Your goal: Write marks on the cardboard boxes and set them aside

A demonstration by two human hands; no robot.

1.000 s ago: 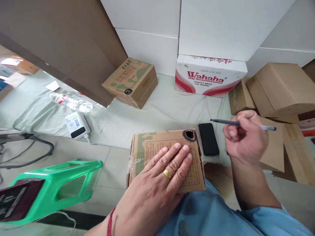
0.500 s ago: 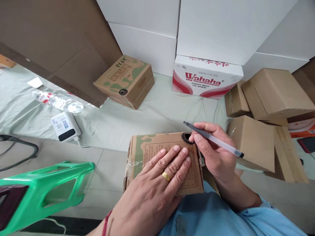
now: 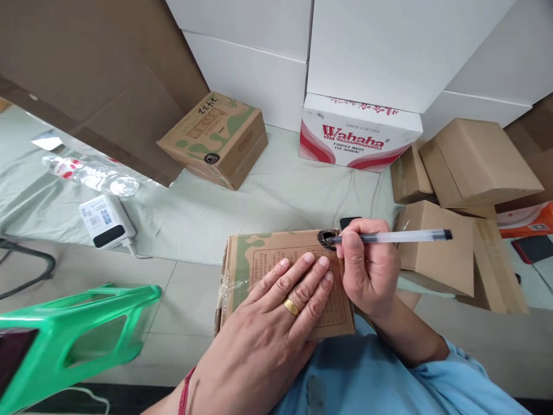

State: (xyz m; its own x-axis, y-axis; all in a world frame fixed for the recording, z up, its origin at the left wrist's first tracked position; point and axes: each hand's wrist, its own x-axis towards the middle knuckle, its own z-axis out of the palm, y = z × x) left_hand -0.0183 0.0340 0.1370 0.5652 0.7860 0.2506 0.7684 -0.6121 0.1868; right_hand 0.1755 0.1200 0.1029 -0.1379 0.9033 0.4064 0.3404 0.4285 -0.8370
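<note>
A brown cardboard box [image 3: 246, 271] with green patches and printed text sits in front of me, against my blue shirt. My left hand [image 3: 285, 311] lies flat across its top face, fingers stretched out, a gold ring on one finger. My right hand [image 3: 371, 271] is closed around a pen [image 3: 401, 236] with a clear barrel and dark ends. The pen's tip points left, at the dark-edged hole [image 3: 327, 238] near the box's far right corner. Whether the tip touches the cardboard I cannot tell.
A green-patterned carton [image 3: 216, 138] marked 2422 and a white-red Wahaha box [image 3: 360, 135] stand on the cloth-covered surface [image 3: 276, 207]. Several plain cartons [image 3: 484, 161] are stacked at right. Left are a plastic bottle [image 3: 95, 177], a white power bank [image 3: 106, 219] and a green stool [image 3: 86, 328].
My right hand has turned the pen, so its tip now sits at the hole instead of pointing up beyond the box. My left hand stays on the box.
</note>
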